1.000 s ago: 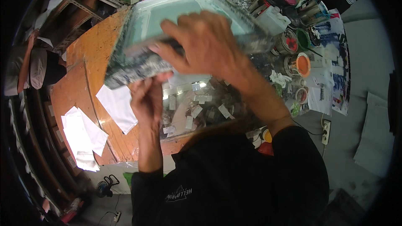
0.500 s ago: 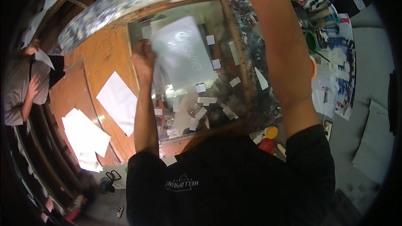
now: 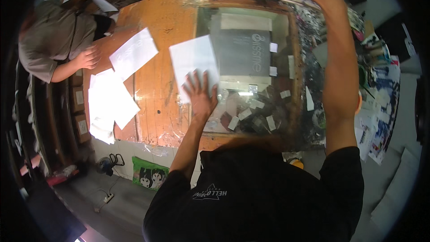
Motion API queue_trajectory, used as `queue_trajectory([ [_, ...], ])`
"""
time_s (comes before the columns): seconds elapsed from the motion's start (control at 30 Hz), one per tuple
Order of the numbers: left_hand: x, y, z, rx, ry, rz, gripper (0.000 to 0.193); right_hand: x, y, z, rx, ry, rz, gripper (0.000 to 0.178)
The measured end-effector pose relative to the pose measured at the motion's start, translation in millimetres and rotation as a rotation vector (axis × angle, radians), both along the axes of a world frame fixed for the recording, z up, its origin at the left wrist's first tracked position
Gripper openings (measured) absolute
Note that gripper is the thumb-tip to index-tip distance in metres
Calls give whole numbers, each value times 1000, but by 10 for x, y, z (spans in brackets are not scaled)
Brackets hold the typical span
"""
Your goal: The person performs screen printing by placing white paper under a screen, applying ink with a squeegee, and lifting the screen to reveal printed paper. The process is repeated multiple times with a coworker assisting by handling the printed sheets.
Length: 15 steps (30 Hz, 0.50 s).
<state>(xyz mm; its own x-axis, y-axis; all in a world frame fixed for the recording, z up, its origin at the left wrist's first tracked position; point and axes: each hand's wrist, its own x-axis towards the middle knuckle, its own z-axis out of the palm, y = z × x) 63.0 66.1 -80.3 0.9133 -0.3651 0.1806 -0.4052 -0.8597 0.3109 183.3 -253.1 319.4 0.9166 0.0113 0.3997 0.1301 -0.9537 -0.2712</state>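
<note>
Before us lies the wooden table (image 3: pixel 156 40), and on it our left hand (image 3: pixel 200 95) rests flat on the near edge of a sheet of paper (image 3: pixel 193 65). Just right of that sheet sits the glass panel (image 3: pixel 251 85), with small paper scraps (image 3: pixel 251 112) on its near part. Left of our sheet lies another sheet (image 3: pixel 133 54), and nearer us a stack of sheets (image 3: pixel 109 105). Our right arm (image 3: pixel 338 62) reaches up past the panel's right side. A second person's hand (image 3: pixel 89 57) rests at the table's far left

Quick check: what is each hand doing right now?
Left hand: open, fingers spread flat on a white sheet.
Right hand: raised past the top edge, out of view; cannot be told.
</note>
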Motion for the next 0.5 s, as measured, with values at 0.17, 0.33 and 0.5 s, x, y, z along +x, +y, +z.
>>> queue_trajectory([
  [0.17, 219, -1457, 51, -92, 17, -185, 64, 17, -105, 26, 16, 42, 32, 60],
  [0.33, 140, -1867, 124, -345, 196, -267, 59, -1, -217, 66, 98, 259, -16, 56],
  [0.5, 30, -1579, 148, -34, 67, -257, 57, -47, -355, 122, 319, 186, 171, 44],
])
